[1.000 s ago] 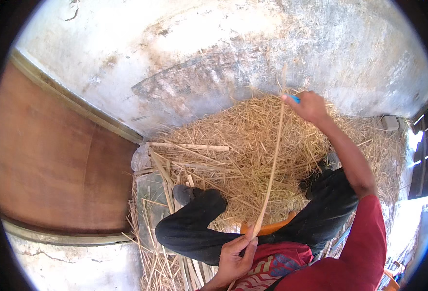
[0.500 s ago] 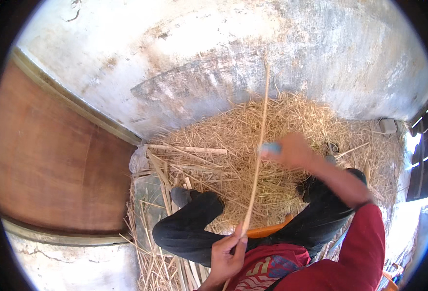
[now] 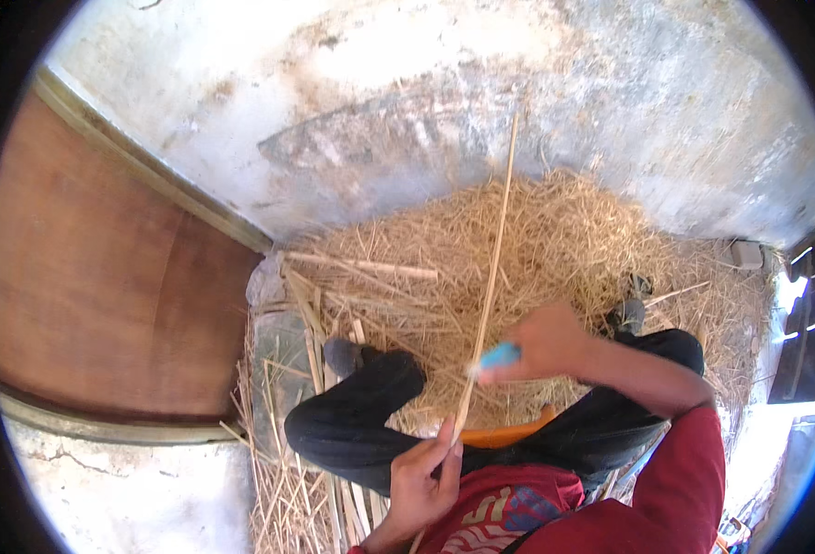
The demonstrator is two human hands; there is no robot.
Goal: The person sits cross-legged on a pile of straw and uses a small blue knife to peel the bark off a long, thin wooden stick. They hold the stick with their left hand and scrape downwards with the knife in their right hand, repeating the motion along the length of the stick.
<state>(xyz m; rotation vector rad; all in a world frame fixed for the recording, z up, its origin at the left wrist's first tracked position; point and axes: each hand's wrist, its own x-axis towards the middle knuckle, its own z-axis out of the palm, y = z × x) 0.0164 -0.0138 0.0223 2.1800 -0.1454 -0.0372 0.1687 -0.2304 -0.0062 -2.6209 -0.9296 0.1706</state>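
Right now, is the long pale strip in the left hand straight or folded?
Nearly straight: the long pale strip runs unbroken from the left hand to its far tip, with no fold showing.

Since a second ago your right hand (image 3: 548,343) and blue tool (image 3: 500,355) came down the strip (image 3: 493,282) toward 7 o'clock, now near your left hand (image 3: 423,475), which shifted slightly toward 9 o'clock

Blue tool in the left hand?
No, the right hand holds the blue tool, while the left hand grips the long pale strip.
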